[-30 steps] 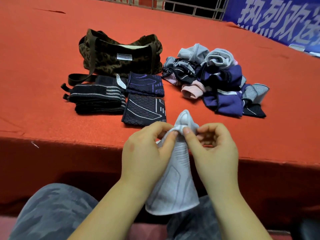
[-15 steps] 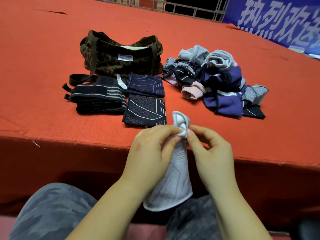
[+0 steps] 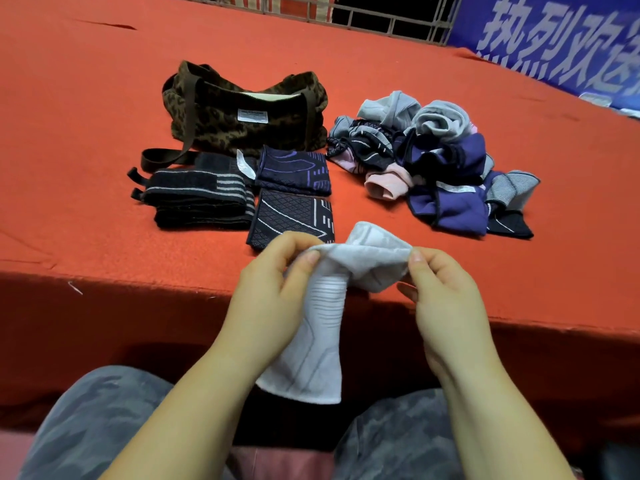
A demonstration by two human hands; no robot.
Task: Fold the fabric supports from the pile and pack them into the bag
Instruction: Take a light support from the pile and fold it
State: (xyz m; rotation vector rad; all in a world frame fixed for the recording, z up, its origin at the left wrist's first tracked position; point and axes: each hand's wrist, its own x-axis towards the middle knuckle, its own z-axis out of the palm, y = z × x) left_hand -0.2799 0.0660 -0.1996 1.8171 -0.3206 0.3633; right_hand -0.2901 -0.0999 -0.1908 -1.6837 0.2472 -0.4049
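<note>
Red cloth is covering the tabletop [image 3: 104, 237], with a blue banner [image 3: 554, 39] and a metal railing [image 3: 381, 19] running along the far side. Near the front edge, the left hand [image 3: 273, 299] and the right hand [image 3: 446, 303] are each pinching one side of the top opening of a white fabric support [image 3: 329, 306], thumb and curled fingers [image 3: 304, 258] gripping the rim. The two hands are standing apart, so the opening is being stretched wide, probably to flatten the tube and square it for folding. This support is hanging in the air just in front of the tabletop edge, above the person's lap; its long axis is running nearly vertical, open end up toward the hands, the lower hem dangling free and tilting a little to the left.

Farther back, a leopard-print bag [image 3: 242, 112] is sitting with its mouth open, likely ready to receive the pieces. Just in front of it, three folded supports [image 3: 291, 192] are lying side by side, seemingly staged for packing. To their right, the unfolded pile [image 3: 440, 161] is waiting, well apart from the bag.
</note>
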